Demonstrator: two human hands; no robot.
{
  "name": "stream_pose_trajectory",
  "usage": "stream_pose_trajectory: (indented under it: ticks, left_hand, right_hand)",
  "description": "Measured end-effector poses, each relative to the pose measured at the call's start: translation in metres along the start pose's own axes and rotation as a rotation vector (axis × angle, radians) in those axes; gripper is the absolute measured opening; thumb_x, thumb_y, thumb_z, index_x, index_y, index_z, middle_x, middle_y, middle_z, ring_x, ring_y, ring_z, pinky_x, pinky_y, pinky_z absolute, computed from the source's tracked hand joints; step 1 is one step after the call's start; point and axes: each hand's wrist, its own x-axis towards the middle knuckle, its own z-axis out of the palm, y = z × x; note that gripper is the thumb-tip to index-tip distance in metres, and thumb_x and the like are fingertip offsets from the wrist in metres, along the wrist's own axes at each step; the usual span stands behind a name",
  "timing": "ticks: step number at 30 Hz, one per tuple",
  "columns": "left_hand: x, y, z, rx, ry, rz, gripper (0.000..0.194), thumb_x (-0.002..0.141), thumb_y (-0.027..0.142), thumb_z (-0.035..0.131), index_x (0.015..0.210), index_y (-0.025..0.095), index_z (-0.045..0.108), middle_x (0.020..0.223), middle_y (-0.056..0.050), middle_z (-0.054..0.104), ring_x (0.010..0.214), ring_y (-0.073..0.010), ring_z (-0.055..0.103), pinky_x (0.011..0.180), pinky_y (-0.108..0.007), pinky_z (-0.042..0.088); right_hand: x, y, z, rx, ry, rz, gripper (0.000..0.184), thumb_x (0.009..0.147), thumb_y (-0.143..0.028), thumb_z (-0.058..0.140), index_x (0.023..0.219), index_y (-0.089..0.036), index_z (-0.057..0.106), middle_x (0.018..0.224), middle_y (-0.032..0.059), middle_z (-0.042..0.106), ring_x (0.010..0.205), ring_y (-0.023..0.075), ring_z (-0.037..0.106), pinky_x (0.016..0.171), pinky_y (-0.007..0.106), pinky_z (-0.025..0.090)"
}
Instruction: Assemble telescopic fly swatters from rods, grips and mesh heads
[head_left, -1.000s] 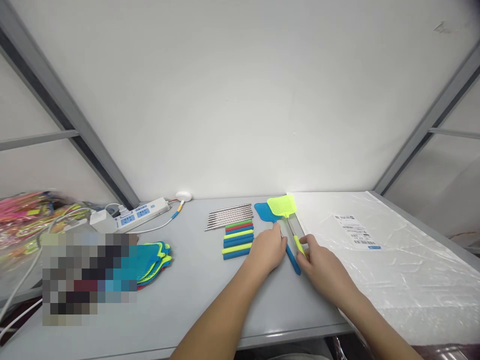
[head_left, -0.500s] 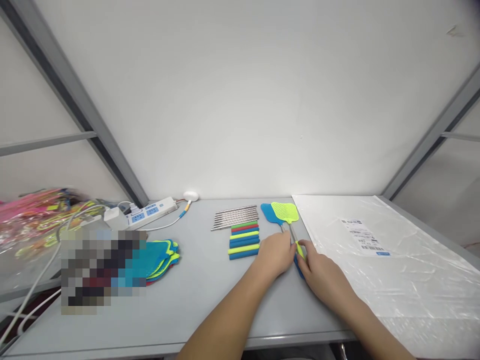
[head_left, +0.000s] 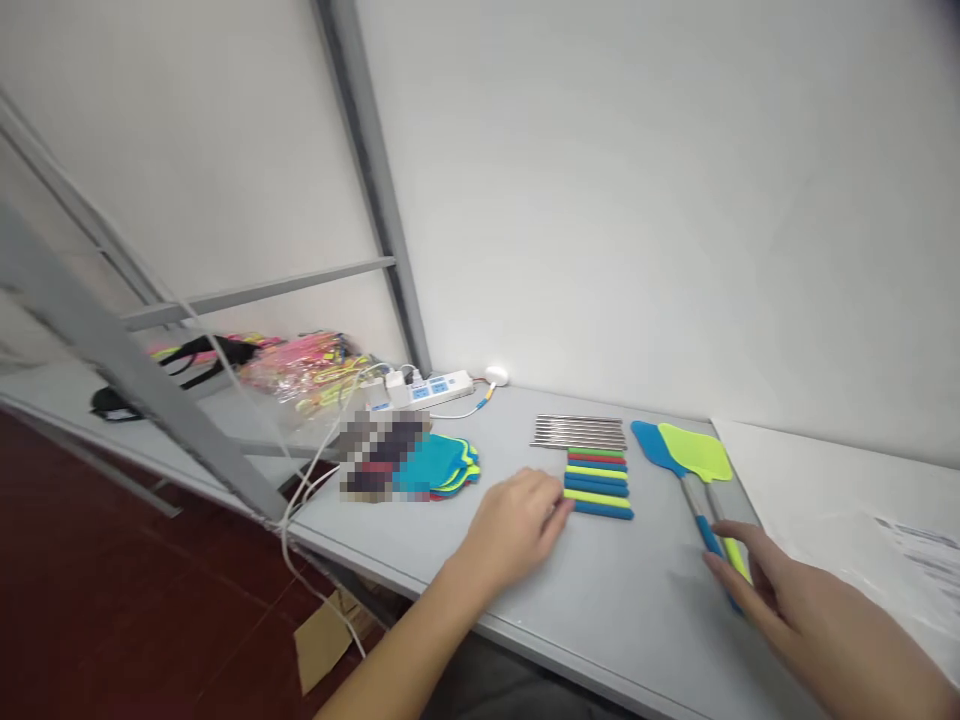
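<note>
Spreading right hand (head_left: 814,615) at flyswatters (head_left: 694,455), grip unclear | left hand (head_left: 514,525) open beside foam sleeves (head_left: 598,487)

Left hand (head_left: 511,530): one
Right hand (head_left: 795,600): one
Blue fly swatter (head_left: 651,438): one
Yellow-green fly swatter (head_left: 694,452): one
Foam sticks (head_left: 598,487): about eight, packed too close to be sure
Steel sticks (head_left: 578,432): a lot, too thin to count
Fly swatter heads in the pile (head_left: 435,465): at least three, and part of the pile is hidden
Power strip (head_left: 430,389): one
Paper label (head_left: 919,553): one
Cardboard piece on the floor (head_left: 322,640): one
</note>
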Motion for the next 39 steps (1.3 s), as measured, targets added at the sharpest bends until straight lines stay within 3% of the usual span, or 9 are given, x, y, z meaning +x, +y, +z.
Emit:
stream_pose_trajectory:
  ticks: [3, 5, 8, 12, 18, 24, 30, 35, 39]
  left_hand:
    - [-0.025, -0.031, -0.009, 0.018, 0.104, -0.138, 0.021, 0.097, 0.029, 0.040, 0.089, 0.019, 0.057, 0.087, -0.005, 0.059, 0.085, -0.0202, 0.053, 0.076, -0.032, 0.042]
    - [-0.035, -0.036, -0.006, 0.003, 0.126, -0.169, 0.019, 0.096, 0.028, 0.042, 0.098, 0.019, 0.059, 0.092, -0.006, 0.058, 0.089, -0.0207, 0.053, 0.080, -0.034, 0.043]
    - [-0.035, -0.025, 0.007, -0.028, 0.061, -0.130, 0.022, 0.093, 0.027, 0.048, 0.112, 0.023, 0.059, 0.100, -0.007, 0.055, 0.094, -0.0216, 0.051, 0.082, -0.036, 0.044]
    - [-0.018, -0.001, 0.024, -0.046, -0.039, -0.078, 0.025, 0.091, 0.029, 0.051, 0.115, 0.027, 0.059, 0.102, -0.007, 0.053, 0.092, -0.0228, 0.048, 0.077, -0.037, 0.045]
    - [-0.006, 0.008, 0.040, -0.014, -0.089, -0.041, 0.014, 0.090, 0.027, 0.049, 0.091, 0.022, 0.062, 0.098, -0.008, 0.054, 0.086, -0.0237, 0.048, 0.070, -0.038, 0.044]
    - [-0.006, 0.004, 0.046, -0.018, -0.072, -0.057, 0.041, 0.087, 0.026, 0.052, 0.128, 0.025, 0.051, 0.104, -0.010, 0.056, 0.088, -0.0256, 0.049, 0.072, -0.041, 0.045]
    - [-0.008, 0.005, 0.044, -0.019, -0.039, -0.056, 0.016, 0.086, 0.024, 0.053, 0.100, 0.023, 0.061, 0.106, -0.008, 0.057, 0.089, -0.0250, 0.050, 0.074, -0.041, 0.046]
    - [-0.009, 0.005, 0.041, -0.061, -0.050, -0.089, 0.021, 0.086, 0.023, 0.056, 0.107, 0.024, 0.060, 0.113, -0.008, 0.056, 0.097, -0.0257, 0.049, 0.078, -0.042, 0.046]
    - [-0.011, 0.003, 0.041, -0.125, -0.099, -0.110, 0.011, 0.086, 0.023, 0.059, 0.096, 0.025, 0.061, 0.114, -0.005, 0.056, 0.100, -0.0253, 0.048, 0.080, -0.041, 0.042]
  right_hand:
    - [0.014, -0.019, -0.003, -0.025, -0.053, -0.132, 0.048, 0.086, -0.067, 0.036, 0.118, -0.035, 0.052, 0.078, 0.0058, 0.070, 0.071, 0.0307, 0.066, 0.062, 0.040, 0.044]
    - [0.031, -0.034, -0.003, -0.080, -0.074, -0.227, 0.040, 0.089, -0.060, 0.036, 0.114, -0.035, 0.055, 0.080, 0.0060, 0.070, 0.071, 0.0299, 0.065, 0.060, 0.038, 0.042]
    - [0.064, -0.057, -0.004, -0.169, -0.068, -0.348, 0.029, 0.092, -0.048, 0.038, 0.103, -0.031, 0.059, 0.078, 0.0050, 0.070, 0.070, 0.0269, 0.064, 0.057, 0.033, 0.037]
    - [0.112, -0.084, -0.007, -0.272, -0.013, -0.446, 0.026, 0.094, -0.038, 0.039, 0.085, -0.025, 0.059, 0.068, 0.0036, 0.066, 0.058, 0.0213, 0.058, 0.050, 0.029, 0.028]
    - [0.189, -0.108, -0.001, -0.273, 0.040, -0.533, 0.028, 0.095, -0.030, 0.038, 0.086, -0.022, 0.063, 0.080, 0.0060, 0.068, 0.069, 0.0200, 0.061, 0.055, 0.028, 0.031]
    - [0.249, -0.125, 0.013, -0.232, 0.006, -0.609, 0.028, 0.095, -0.030, 0.041, 0.095, -0.022, 0.068, 0.100, 0.0072, 0.069, 0.090, 0.0214, 0.062, 0.068, 0.028, 0.040]
    - [0.268, -0.130, 0.014, -0.219, -0.103, -0.707, 0.026, 0.093, -0.034, 0.047, 0.096, -0.023, 0.071, 0.099, 0.0050, 0.069, 0.089, 0.0188, 0.062, 0.072, 0.027, 0.044]
    - [0.269, -0.126, 0.013, -0.242, -0.155, -0.737, 0.024, 0.093, -0.036, 0.052, 0.103, -0.019, 0.066, 0.107, 0.0066, 0.064, 0.091, 0.0173, 0.061, 0.080, 0.033, 0.049]
    - [0.266, -0.127, 0.015, -0.249, -0.145, -0.731, 0.031, 0.092, -0.036, 0.056, 0.118, -0.018, 0.057, 0.119, 0.0081, 0.059, 0.099, 0.0192, 0.061, 0.085, 0.041, 0.052]
